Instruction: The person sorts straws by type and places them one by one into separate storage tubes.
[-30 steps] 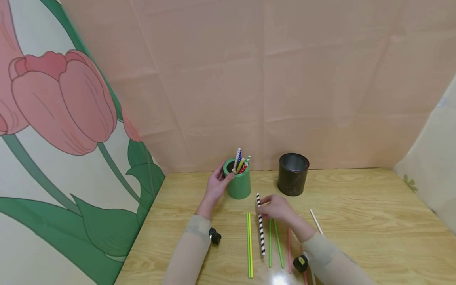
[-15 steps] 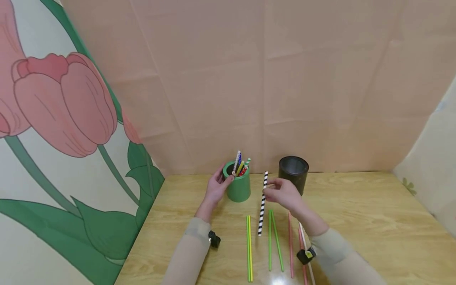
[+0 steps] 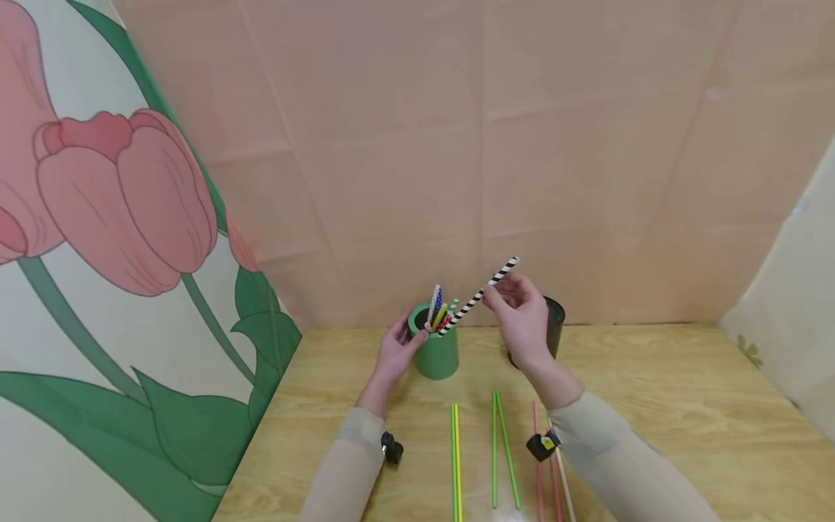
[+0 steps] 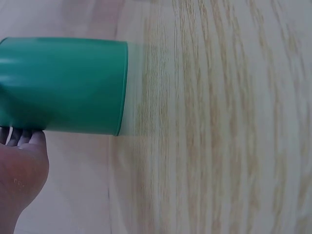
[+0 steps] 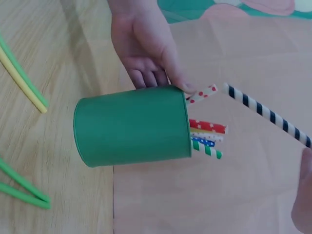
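Note:
My left hand [image 3: 395, 352] holds the green cup [image 3: 438, 357] at its left side, the thumb lying on the rim. Several patterned paper straws [image 5: 207, 136] poke out of this cup: red with stars, blue, green-striped and dotted. Between right thumb and fingers, my right hand [image 3: 525, 323] pinches a black-and-white striped straw [image 3: 499, 275] near its upper part. That straw slants down to the left, its lower end overlapping the cup's rim in the head view. From the right wrist, its tip [image 5: 231, 91] shows apart from the cup's mouth, beyond the dotted straw.
A black cup [image 3: 556, 325] stands behind my right hand, partly hidden. On the wooden table [image 3: 678, 406] lie green and yellow straws [image 3: 456, 464], two green straws [image 3: 502, 449], and pink and white straws [image 3: 556, 478] partly under my right forearm. A paper-covered wall [image 3: 587, 145] rises behind.
My right hand has lifted the black-and-white straw off the table, up and away, and tilted it so its lower end comes toward the green cup. My left hand stays on the cup.

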Tool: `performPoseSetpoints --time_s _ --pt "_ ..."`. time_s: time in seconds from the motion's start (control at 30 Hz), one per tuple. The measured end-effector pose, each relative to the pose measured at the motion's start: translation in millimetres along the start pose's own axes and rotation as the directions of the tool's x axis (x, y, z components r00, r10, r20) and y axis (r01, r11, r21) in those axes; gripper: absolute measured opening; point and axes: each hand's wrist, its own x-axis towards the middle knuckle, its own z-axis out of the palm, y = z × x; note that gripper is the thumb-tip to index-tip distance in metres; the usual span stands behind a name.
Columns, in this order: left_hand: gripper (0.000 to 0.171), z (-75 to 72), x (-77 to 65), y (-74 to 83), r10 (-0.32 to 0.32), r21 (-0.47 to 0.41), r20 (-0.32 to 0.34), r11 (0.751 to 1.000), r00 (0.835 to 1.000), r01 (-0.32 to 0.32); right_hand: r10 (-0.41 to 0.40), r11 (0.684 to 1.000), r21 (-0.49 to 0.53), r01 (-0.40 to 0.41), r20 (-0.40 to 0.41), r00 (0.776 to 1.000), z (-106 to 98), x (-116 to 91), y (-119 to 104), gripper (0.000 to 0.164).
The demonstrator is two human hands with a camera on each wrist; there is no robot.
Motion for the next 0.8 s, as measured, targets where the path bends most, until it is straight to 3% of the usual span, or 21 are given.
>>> performPoseSetpoints --time_s 0.27,0.47,0.63,0.8 --pt "0.074 0.8 1.7 1.4 0.019 -0.009 -0.006 1.000 1.000 -0.019 -0.114 0.987 -0.117 0.114 0.014 0.993 23 4 7 0.031" --pt "0.075 3.7 1.1 3.1 0.020 -0.008 0.001 1.000 1.000 -0.020 -0.155 0.980 -0.118 0.160 0.044 0.987 28 5 14 0.026" --pt "0.075 3.2 2.3 2.5 0.009 0.010 -0.001 1.000 1.000 -0.009 -0.121 0.974 -0.187 0.131 0.062 0.991 29 7 22 0.024" --pt "0.075 2.3 3.0 2.9 0.002 0.015 -0.003 1.000 1.000 -0.002 -0.043 0.926 -0.366 0.089 0.132 0.990 28 8 28 0.027"
